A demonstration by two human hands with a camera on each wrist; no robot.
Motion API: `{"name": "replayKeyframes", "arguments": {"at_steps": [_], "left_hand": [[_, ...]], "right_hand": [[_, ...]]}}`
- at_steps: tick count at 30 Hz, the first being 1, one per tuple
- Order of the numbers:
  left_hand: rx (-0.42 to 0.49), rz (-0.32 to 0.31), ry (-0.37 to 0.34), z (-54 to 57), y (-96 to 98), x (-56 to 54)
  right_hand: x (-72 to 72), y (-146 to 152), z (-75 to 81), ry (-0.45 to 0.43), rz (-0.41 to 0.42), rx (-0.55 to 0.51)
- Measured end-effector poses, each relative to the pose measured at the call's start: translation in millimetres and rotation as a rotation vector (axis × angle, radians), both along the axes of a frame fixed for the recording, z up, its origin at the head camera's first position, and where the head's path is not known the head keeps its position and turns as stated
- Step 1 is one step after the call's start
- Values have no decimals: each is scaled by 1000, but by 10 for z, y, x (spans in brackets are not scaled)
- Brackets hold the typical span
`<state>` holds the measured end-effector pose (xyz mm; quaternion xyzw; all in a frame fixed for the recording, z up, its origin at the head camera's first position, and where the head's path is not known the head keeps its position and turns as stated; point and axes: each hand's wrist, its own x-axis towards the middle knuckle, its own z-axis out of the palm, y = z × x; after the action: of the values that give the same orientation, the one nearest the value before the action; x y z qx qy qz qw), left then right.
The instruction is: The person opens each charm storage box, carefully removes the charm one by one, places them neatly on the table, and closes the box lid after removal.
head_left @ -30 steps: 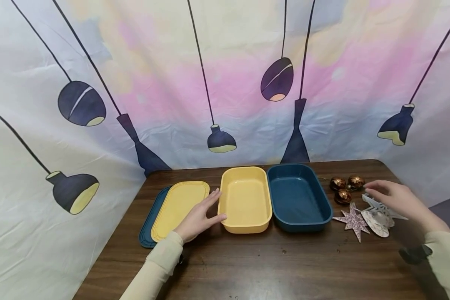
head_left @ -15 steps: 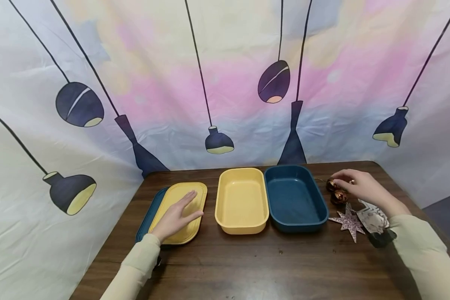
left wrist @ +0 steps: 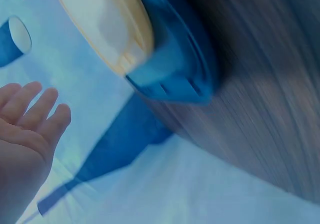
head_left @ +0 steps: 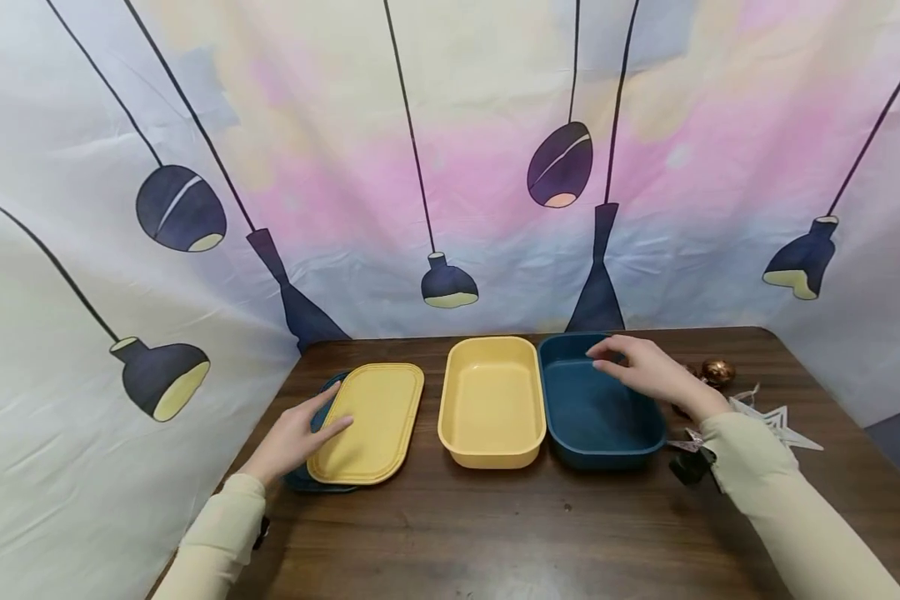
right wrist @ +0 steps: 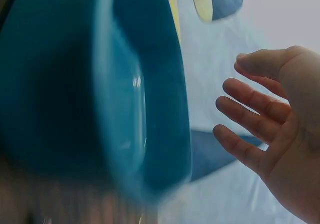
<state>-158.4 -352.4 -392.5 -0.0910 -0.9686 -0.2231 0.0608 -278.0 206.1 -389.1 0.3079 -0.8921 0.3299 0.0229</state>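
My left hand [head_left: 291,433] hovers at the left edge of two stacked lids, its fingers spread and holding nothing. The yellow lid [head_left: 367,425] lies on top of a dark blue lid [head_left: 297,479]; the left wrist view shows the blue lid's [left wrist: 200,79] edge clearly. Over the dark blue rectangular container [head_left: 607,459] is my right hand [head_left: 648,367]. In the right wrist view that hand [right wrist: 272,119] has loosely bent, parted fingers with nothing between them. A yellow container [head_left: 492,459] stands right beside the blue one, on its left.
Behind my right wrist on the brown wooden table [head_left: 480,533] lie shiny bronze ball ornaments [head_left: 717,372] and a white star [head_left: 787,427]. A glittery star [head_left: 687,442] is mostly covered by the forearm. A cloth [head_left: 495,208] printed with lamps hangs along the table's back edge.
My right hand has moved left from the ornaments to over the blue container. My left hand has gone from the yellow container's edge across the yellow lid to the lids' left side.
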Motion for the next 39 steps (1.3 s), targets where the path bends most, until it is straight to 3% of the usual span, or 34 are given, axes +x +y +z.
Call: {"name": "replayKeyframes", "arguments": {"at_steps": [7, 12, 21, 30, 39], "left_hand": [[-32, 57, 8, 155, -305, 145], [-13, 98, 27, 269, -508, 252], [-13, 148, 70, 385, -595, 343], [20, 119, 101, 256, -608, 241], [23, 151, 1, 11, -577, 127]], "right_hand": [[-26, -463, 155, 18, 78, -25], [-7, -792, 185, -4, 114, -47], [125, -1230, 138, 6, 156, -56], [292, -1636, 2, 82, 236, -19], [485, -1999, -117, 88, 320, 16]]}}
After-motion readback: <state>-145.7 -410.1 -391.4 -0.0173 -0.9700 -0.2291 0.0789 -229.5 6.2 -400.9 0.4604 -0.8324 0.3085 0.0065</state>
